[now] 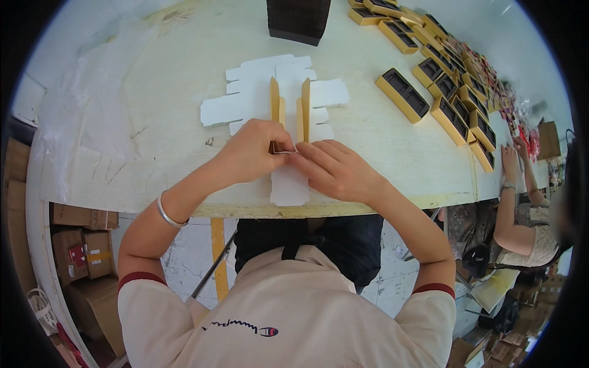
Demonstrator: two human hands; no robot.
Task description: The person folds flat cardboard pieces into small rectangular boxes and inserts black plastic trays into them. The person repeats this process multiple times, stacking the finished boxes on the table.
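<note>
A partly folded card box blank lies in front of me, its two long gold side walls (305, 113) raised and its white end flap (290, 187) flat toward the table's front edge. My left hand (254, 150) is closed, pinching the near end of the left wall at a small white fold. From the other side my right hand (343, 168) meets it, thumb and fingers pressed on the same near corner area. The fingertips almost touch, and they partly hide the fold between them. Under and beyond the box are flat white card blanks (257, 80) with tabs sticking out.
Many gold boxes with black inserts (402, 95) lie to the right. A black stack (297, 21) stands at the far edge. Clear plastic sheeting (80, 116) is on the left, with cardboard cartons (98, 251) below. At the far right another person's hand (509, 162) rests at the table.
</note>
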